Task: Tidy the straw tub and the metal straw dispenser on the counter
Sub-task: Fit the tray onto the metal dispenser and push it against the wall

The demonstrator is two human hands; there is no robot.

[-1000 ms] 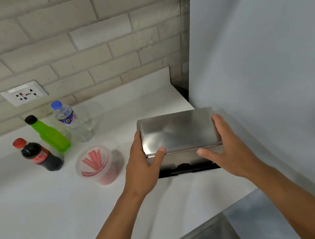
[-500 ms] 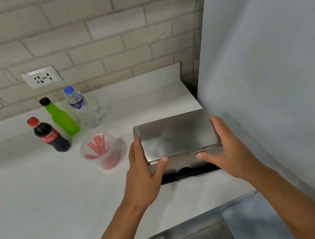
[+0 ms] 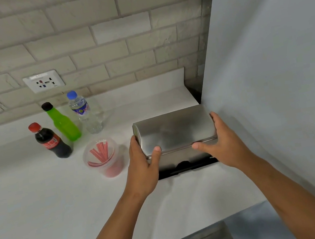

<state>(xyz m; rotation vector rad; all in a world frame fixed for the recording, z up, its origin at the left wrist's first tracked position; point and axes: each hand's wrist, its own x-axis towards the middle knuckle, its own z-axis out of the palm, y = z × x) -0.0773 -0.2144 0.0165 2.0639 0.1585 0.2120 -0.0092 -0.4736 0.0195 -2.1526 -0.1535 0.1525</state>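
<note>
Hands clasp the metal straw dispenser (image 3: 173, 133) from both sides. The left hand (image 3: 143, 169) wraps the box's left end, thumb laid over the front edge of the lid, fingers round the side. The right hand (image 3: 225, 145) presses flat against the right end, its thumb reaching in along the same front edge. The dispenser sits on the white counter (image 3: 41, 203) at its right end, close against the pale grey wall panel (image 3: 281, 76), its dark slot facing the near edge. Just left of it stands the straw tub (image 3: 103, 158), a clear round pot with red straws inside. Farther left and back, a cola bottle (image 3: 52, 141), a green bottle (image 3: 62, 122) and a water bottle (image 3: 86, 113) stand together below a wall socket (image 3: 43, 81) in the brick wall (image 3: 95, 35).
</note>
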